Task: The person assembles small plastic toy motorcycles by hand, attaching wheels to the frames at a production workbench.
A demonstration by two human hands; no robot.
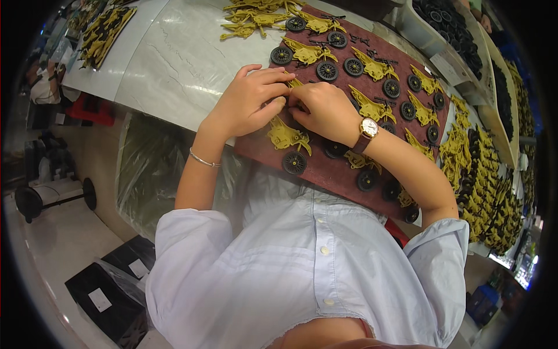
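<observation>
Yellow motorbike piece (295, 83), partly hidden, over the pale marbled counter (168, 52) and the left side of a maroon mat (325, 171) bearing yellow motorbikes (372, 67). Left hand (250, 99) and right hand (328, 110) close together at the piece; grip narrow on both, cannot tell whether pinching it. Just beside, 1 yellow frame (286, 136) with 1 black spoked wheel (294, 163).

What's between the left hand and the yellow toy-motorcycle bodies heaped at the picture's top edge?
In the head view, only bare grey-veined white tabletop separates the left hand from those yellow toy-motorcycle bodies.
</observation>
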